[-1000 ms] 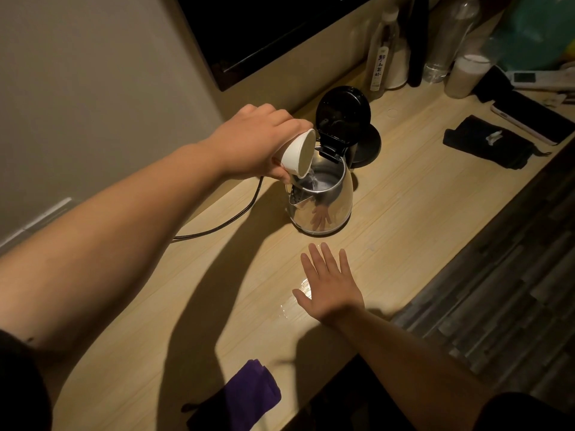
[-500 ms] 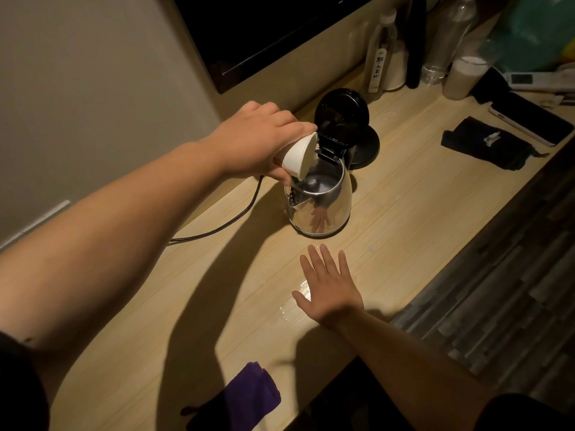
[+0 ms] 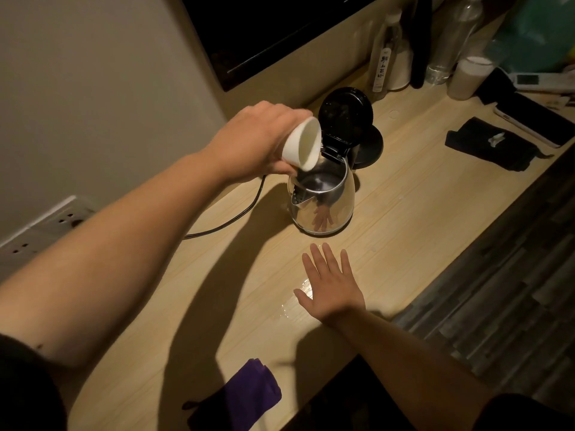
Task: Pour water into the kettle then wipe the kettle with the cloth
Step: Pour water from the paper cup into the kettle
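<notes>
**user1:** Left hand (image 3: 258, 141) is gripping a small white cup (image 3: 302, 144), fingers wrapping round it from behind, and it's tipping the cup right over so the mouth is facing down and sideways over the open kettle (image 3: 322, 200). Can't really make out a stream of water in this light, though something is glinting inside the kettle.

**user2:** Yep. Right hand (image 3: 331, 286) isn't holding anything, it's lying flat on the counter (image 3: 420, 213) with fingers spread, just in front of the kettle but not touching it. You can see it reflecting in the shiny steel side. A little wet patch (image 3: 298, 298) is shining on the wood right beside the thumb.

**user1:** Kettle's lid (image 3: 345, 115) is standing flipped up at the back, and the black base (image 3: 368, 147) is sitting just behind the kettle, so the kettle is standing straight on the counter. A black cord (image 3: 236, 216) is running off to the left under the forearm, towards the wall where a socket strip (image 3: 37, 231) is showing.

**user2:** And the cloth (image 3: 249, 396), the purple one, is lying at the near edge of the counter, well apart from the kettle. Farther back on the right, a black pouch thing (image 3: 488, 146) is lying near a phone (image 3: 535, 121), and some bottles (image 3: 384, 66) are standing along the wall.
</notes>
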{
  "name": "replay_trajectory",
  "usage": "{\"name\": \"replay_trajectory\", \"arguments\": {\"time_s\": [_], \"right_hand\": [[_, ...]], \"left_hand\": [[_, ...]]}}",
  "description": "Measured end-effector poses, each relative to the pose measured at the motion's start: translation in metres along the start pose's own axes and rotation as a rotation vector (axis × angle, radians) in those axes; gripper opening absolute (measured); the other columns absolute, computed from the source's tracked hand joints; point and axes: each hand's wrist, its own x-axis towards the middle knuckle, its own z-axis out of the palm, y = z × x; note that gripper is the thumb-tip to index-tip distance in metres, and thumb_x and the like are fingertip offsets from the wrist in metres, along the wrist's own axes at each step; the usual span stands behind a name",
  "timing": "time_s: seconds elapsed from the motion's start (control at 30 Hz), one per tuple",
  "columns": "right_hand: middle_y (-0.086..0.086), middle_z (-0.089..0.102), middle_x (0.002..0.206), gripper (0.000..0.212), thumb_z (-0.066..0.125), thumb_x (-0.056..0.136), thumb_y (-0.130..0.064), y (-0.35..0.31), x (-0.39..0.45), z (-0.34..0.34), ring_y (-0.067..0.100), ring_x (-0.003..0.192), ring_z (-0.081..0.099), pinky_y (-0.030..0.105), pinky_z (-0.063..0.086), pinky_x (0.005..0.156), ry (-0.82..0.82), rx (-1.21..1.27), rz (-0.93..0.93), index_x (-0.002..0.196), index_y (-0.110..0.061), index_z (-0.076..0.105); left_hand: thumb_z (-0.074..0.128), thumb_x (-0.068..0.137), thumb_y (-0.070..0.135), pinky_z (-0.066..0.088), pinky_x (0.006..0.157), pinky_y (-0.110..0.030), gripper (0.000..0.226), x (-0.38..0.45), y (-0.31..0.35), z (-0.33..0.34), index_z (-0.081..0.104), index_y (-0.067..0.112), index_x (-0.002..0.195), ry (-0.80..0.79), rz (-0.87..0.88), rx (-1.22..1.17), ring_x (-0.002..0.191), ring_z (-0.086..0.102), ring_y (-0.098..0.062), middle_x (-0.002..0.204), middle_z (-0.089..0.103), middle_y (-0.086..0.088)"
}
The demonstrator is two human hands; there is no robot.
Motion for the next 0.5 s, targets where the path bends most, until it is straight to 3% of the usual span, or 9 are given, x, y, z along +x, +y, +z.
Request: {"name": "replay_trajectory", "arguments": {"time_s": [0.07,0.13,0.17,0.2,0.33,0.43,0.5], "right_hand": [[0.008,-0.021,0.16,0.08,0.01,0.095,-0.067,0.0,0.0,0.0,0.031,0.146,-0.025,0.057,-0.015,0.117,-0.002,0.016,0.006,0.155,-0.019,-0.007],[0.008,-0.017,0.163,0.081,0.008,0.094,-0.068,0.002,0.0,0.001,0.032,0.147,-0.023,0.057,-0.014,0.117,-0.018,0.003,0.01,0.157,-0.019,-0.005],[0.008,-0.018,0.163,0.081,0.006,0.093,-0.069,0.002,0.0,0.001,0.032,0.148,-0.023,0.058,-0.013,0.117,-0.027,-0.014,0.009,0.156,-0.019,-0.006],[0.008,-0.018,0.163,0.081,0.005,0.093,-0.069,0.002,-0.001,0.0,0.032,0.148,-0.022,0.058,-0.013,0.117,-0.032,-0.03,0.01,0.156,-0.019,-0.007],[0.009,-0.009,0.166,0.081,0.005,0.094,-0.069,0.0,-0.004,-0.001,0.032,0.15,-0.016,0.057,-0.009,0.118,-0.031,-0.057,0.019,0.158,-0.019,0.002],[0.01,-0.002,0.166,0.078,0.009,0.097,-0.066,-0.007,-0.005,-0.015,0.032,0.152,-0.009,0.057,-0.003,0.12,-0.03,0.01,0.042,0.158,-0.018,0.011],[0.009,0.011,0.166,0.073,0.019,0.098,-0.063,-0.025,-0.007,-0.036,0.03,0.152,0.003,0.054,0.003,0.121,0.059,0.203,0.053,0.156,-0.019,0.023]], "left_hand": [[0.081,0.072,0.04,0.041,0.099,-0.032,0.081,-0.024,0.007,0.005,0.037,0.027,0.138,0.148,-0.245,-0.35,0.118,0.045,-0.014,0.134,0.047,0.007],[0.081,0.075,0.03,0.035,0.091,-0.007,0.079,-0.058,0.021,0.015,0.033,0.026,0.138,0.301,-0.51,-0.656,0.117,0.042,-0.008,0.132,0.043,0.009],[0.08,0.076,0.027,0.034,0.087,-0.003,0.079,-0.076,0.029,0.022,0.031,0.027,0.138,0.351,-0.622,-0.753,0.118,0.042,-0.008,0.132,0.043,0.008],[0.079,0.077,0.026,0.036,0.089,-0.005,0.079,-0.094,0.037,0.03,0.03,0.028,0.139,0.383,-0.717,-0.834,0.119,0.042,-0.009,0.133,0.044,0.006],[0.08,0.076,0.027,0.042,0.104,-0.038,0.081,-0.165,0.062,0.06,0.03,0.034,0.139,0.442,-0.995,-1.072,0.127,0.043,-0.016,0.138,0.045,0.004],[0.08,0.077,0.024,0.041,0.095,-0.031,0.078,-0.213,0.078,0.072,0.031,0.043,0.134,0.481,-1.115,-1.168,0.125,0.042,-0.013,0.134,0.044,0.01],[0.079,0.078,0.023,0.038,0.089,-0.025,0.078,-0.239,0.086,0.075,0.029,0.045,0.133,0.519,-1.158,-1.193,0.12,0.041,-0.009,0.128,0.043,0.015]]}}
